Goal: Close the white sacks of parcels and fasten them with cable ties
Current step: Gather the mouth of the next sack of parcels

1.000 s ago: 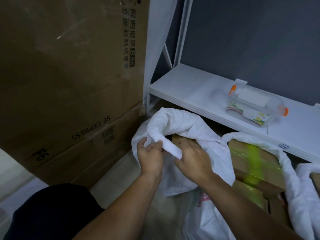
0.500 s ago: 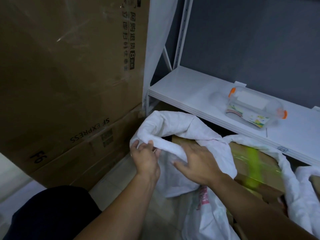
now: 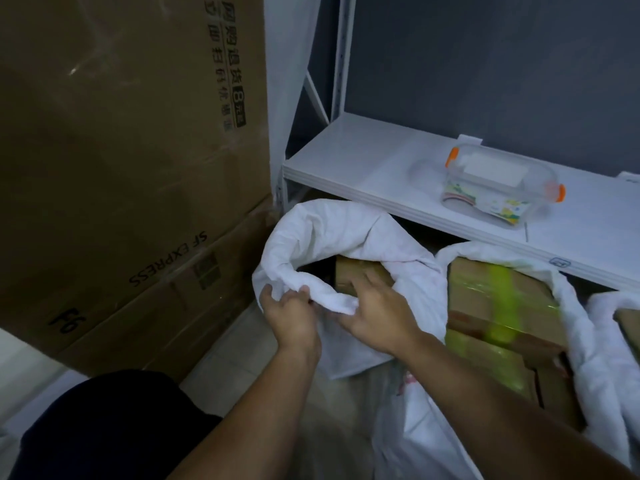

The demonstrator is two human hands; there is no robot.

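A white sack (image 3: 322, 233) stands open on the floor under a shelf, with a brown parcel (image 3: 356, 271) showing inside its mouth. My left hand (image 3: 292, 318) pinches the rolled near rim of the sack. My right hand (image 3: 377, 313) lies against the same rim just to the right, fingers spread over the cloth and the parcel. To the right, a second white sack (image 3: 585, 351) is open around brown parcels (image 3: 485, 306) wrapped with green tape. No cable tie is visible.
Tall cardboard boxes (image 3: 131, 168) stand stacked at left, close to the sack. A white metal shelf (image 3: 374, 181) runs above the sacks and bears a clear plastic box (image 3: 502, 188) with orange clips. A third white sack (image 3: 616, 306) shows at the right edge. Pale floor tiles (image 3: 235, 368) lie below.
My left hand slid left along the sack's rim and the right hand's fingers spread out. The sack mouth has opened wider, showing more of the parcel inside.
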